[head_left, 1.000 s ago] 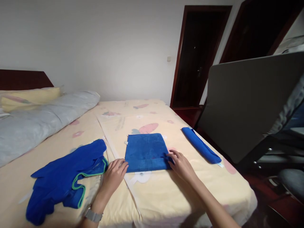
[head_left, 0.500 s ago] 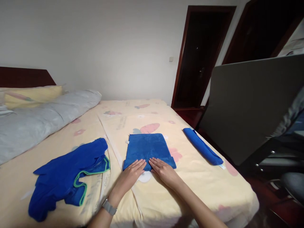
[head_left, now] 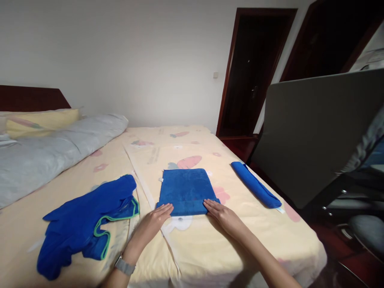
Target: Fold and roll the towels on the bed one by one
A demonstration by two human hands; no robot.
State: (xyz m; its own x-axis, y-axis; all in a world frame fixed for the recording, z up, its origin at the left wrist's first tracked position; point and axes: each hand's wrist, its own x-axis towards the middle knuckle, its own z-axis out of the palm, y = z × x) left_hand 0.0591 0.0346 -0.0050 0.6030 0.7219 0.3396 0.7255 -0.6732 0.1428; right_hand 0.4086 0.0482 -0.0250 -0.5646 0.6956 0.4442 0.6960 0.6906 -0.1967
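A blue cloth (head_left: 186, 186) lies flat on the bed, its near edge folded over into a band. My left hand (head_left: 156, 220) rests with fingers stretched on the left end of that band. On the band's right end lies my right hand (head_left: 220, 214), also flat and holding nothing. A rolled or narrowly folded blue cloth (head_left: 255, 185) is by the bed's right edge. To the left, a crumpled blue cloth (head_left: 87, 220) with green edging is spread unevenly.
The bed (head_left: 240, 248) has a patterned yellow sheet. A long grey bedding roll (head_left: 69, 146) and a yellow pillow (head_left: 45, 122) lie at the left. Beyond the right edge stands a large dark panel (head_left: 315, 132), with a door (head_left: 255, 72) behind.
My hands have moved apart along the folded band, the left one leftward and the right one rightward, from the middle to its two ends.
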